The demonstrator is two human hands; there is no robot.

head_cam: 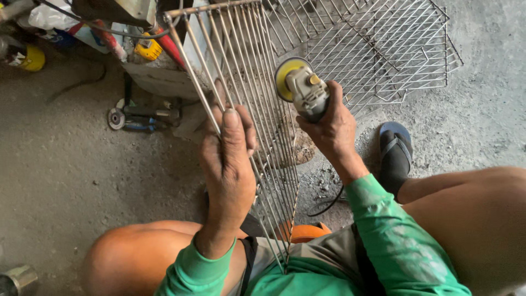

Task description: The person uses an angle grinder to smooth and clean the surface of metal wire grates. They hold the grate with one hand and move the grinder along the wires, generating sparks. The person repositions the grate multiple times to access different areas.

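Observation:
A long metal wire rack (249, 66) stands tilted between my knees, its rods running from the top of the view down to my lap. My left hand (227, 159) grips its left edge rods, thumb on top. My right hand (329, 123) holds an angle grinder (307, 90) with a grey head. Its yellow disc (286, 77) sits against the rods on the rack's right side. Both sleeves are green.
Several finished wire racks (394, 49) lie stacked on the concrete floor at the upper right. A second angle grinder (139, 115) lies on the floor to the left, near tools and clutter (82, 27). My sandalled foot (395, 151) rests at right. A metal cup (16, 279) sits bottom left.

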